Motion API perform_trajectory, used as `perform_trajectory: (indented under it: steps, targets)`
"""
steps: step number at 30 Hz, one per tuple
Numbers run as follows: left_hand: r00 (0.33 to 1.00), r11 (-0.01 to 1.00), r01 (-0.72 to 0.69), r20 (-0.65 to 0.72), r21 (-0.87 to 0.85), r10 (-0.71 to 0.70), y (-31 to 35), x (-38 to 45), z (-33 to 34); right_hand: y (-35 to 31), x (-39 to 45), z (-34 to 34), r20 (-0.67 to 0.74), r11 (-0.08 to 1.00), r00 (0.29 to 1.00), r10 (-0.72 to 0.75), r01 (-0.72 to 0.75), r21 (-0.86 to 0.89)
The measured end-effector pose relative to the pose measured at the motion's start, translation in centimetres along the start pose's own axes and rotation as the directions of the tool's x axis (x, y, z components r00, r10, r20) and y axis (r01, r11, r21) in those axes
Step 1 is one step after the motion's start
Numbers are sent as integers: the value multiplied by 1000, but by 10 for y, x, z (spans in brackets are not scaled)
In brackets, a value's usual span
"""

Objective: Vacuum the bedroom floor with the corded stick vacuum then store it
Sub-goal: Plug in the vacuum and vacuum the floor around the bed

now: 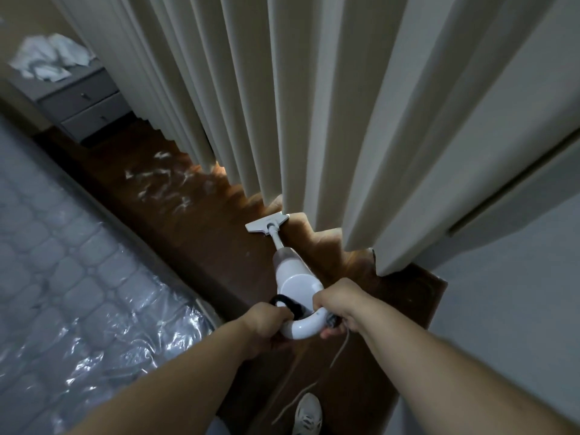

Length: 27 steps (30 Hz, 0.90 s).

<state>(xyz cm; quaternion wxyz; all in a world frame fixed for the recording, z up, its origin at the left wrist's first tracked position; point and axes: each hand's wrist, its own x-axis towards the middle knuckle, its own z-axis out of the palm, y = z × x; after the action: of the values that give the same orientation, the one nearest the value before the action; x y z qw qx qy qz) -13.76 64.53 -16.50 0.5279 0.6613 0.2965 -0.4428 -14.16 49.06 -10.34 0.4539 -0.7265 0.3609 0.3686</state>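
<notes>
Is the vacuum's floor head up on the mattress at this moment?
No: the floor head sits on the wooden floor at the curtain hem, apart from the plastic-wrapped mattress.

Curtain (pixel 314 89) hides the far corner of the vacuum head (pixel 266 223). Cord (pixel 340 350) blurs toward the shoe (pixel 307 414), itself cut by the lower edge. Mattress (pixel 62 277) cropped left.
</notes>
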Motion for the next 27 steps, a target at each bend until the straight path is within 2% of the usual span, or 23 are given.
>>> perform_trajectory:
  steps: [9, 15, 22, 27]
  targets:
    - [999, 999, -27, 32, -27, 28, 7, -11, -7, -7, 1, 0, -14, 997, 999, 40, -41, -72]
    - [982, 999, -50, 183, 14, 46, -10, -44, -6, 17, -27, 8, -82, 997, 995, 49, -53, -47]
    - [950, 988, -88, 310, 128, 44, -79, -98, -24, 68, -98, 56, -145, 994, 987, 67, -79, -78]
    - [945, 988, -100, 322, 120, 56, -135, -132, -44, 98, -143, 99, -163, 992, 985, 55, -73, -108]
